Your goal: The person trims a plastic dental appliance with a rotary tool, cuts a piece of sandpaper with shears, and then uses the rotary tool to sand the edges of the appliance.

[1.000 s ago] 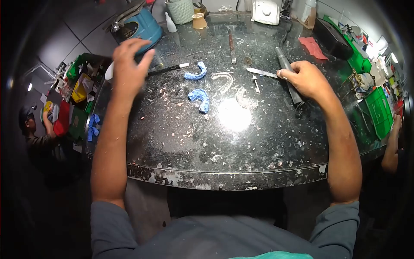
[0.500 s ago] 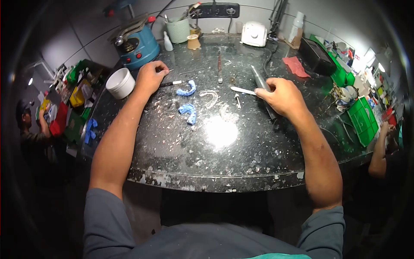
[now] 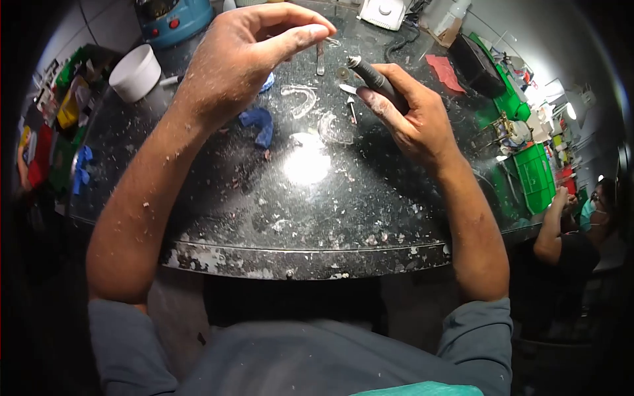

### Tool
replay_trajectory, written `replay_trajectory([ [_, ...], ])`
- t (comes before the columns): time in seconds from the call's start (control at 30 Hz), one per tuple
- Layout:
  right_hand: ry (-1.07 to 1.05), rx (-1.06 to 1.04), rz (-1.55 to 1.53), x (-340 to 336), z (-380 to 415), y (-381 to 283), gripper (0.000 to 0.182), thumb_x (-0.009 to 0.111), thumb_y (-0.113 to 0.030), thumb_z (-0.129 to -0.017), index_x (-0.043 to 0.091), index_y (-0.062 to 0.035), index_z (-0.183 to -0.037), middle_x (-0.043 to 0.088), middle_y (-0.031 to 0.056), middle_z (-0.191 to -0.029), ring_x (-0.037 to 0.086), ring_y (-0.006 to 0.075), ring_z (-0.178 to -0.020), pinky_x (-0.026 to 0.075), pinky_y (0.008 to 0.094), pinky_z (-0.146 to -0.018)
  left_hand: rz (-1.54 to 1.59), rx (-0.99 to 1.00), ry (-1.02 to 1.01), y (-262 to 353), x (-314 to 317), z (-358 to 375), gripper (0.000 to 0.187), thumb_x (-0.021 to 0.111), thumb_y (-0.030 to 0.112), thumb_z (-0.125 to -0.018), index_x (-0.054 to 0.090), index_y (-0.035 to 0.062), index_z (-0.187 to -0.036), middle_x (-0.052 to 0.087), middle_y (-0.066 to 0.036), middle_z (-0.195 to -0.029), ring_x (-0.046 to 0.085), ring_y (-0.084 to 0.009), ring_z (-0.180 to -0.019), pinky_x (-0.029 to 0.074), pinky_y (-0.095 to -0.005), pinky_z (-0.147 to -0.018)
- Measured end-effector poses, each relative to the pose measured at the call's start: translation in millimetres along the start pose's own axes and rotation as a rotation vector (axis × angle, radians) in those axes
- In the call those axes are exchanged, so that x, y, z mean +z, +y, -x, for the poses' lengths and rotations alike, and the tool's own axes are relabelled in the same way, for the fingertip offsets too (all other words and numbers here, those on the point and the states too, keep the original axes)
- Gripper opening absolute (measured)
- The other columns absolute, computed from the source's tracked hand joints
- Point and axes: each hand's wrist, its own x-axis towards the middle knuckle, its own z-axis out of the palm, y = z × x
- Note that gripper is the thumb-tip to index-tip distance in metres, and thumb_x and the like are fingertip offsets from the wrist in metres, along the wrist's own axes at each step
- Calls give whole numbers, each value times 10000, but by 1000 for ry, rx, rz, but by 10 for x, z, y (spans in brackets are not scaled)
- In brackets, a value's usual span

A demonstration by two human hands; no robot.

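Note:
My left hand reaches over the bench, thumb and fingertips pinched together. A thin pin-like bit showed in this pinch earlier; now the fingers hide it. In my right hand is a dark grey rotary handpiece, its tip pointing up and left toward the left fingertips, not touching them. A white pointed piece shows by the right thumb. Close by lie a small round disc and a white-headed bit. Two clear arch-shaped pieces and a blue arch-shaped piece rest between my hands; another blue one is mostly covered.
A white tub and a blue machine stand at the left. Further right are a pink sheet, a black box and a green tray. A co-worker sits beyond the bench's right end.
My left hand has lifted and moved right, toward the handpiece. The right hand has brought the handpiece slightly left and up, and the view has tilted down.

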Motion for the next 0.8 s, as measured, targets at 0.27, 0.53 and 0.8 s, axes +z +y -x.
replay_trajectory([
  [0.27, 32, 63, -15, 68, 0, -110, 265, 669, -209, -899, 621, -44, -1100, 648, 101, -851, 615, 191, -726, 491, 309, -682, 320, -59, -48, -69, 60, 20, 188, 626, 140, -944, 686, 16, -1072, 710, -99, -1005, 678, -148, -931, 537, -293, -873],
  [0.53, -19, 47, 32, 31, -1, -138, 286, 668, -205, -893, 616, -43, -1123, 647, 137, -898, 633, 234, -766, 495, 325, -717, 460, -138, -28, 46, 153, 66, 143, 618, 79, -939, 677, -9, -1035, 701, -82, -957, 672, -131, -892, 538, -263, -845],
  [0.8, -71, 101, -7, 15, -3, -158, 285, 663, -201, -894, 618, -43, -1127, 652, 146, -912, 650, 251, -784, 504, 339, -727, 450, -184, 39, 81, 193, 85, 143, 614, 69, -942, 673, -14, -1042, 699, -84, -960, 673, -132, -897, 546, -268, -850],
])
